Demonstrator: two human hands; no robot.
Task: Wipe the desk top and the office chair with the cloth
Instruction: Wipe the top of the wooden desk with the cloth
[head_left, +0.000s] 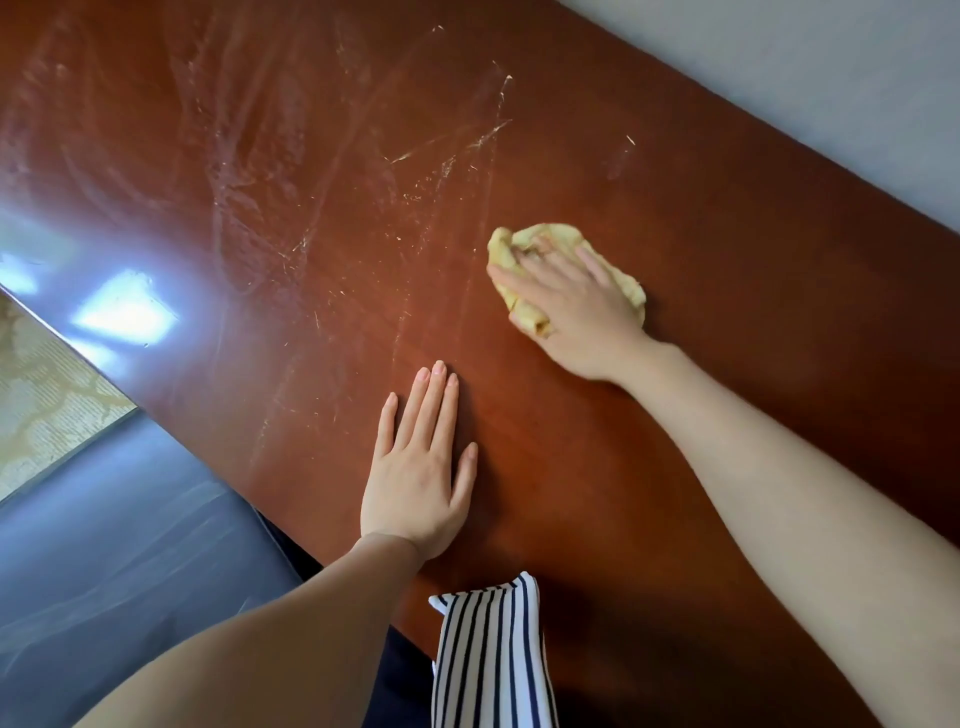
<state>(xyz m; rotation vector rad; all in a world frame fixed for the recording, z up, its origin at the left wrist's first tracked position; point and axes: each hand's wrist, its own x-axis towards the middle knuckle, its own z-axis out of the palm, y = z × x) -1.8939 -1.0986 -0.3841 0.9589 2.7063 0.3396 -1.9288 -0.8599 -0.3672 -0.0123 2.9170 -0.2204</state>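
A glossy reddish-brown desk top (727, 322) fills most of the view, streaked with pale dust and wipe marks toward the far left. A bunched yellow cloth (540, 241) lies on the desk right of centre. My right hand (576, 312) presses down on the cloth, fingers curled over it. My left hand (421, 467) rests flat on the desk near its front edge, fingers straight and together, holding nothing. The dark blue-black office chair seat (119, 545) shows at the lower left, below the desk edge.
A grey wall (831, 78) runs along the desk's far edge at the upper right. Patterned beige carpet (41, 405) lies at the left. A striped blue-and-white piece of my clothing (488, 654) hangs over the desk's front edge. Window glare reflects on the desk's left end.
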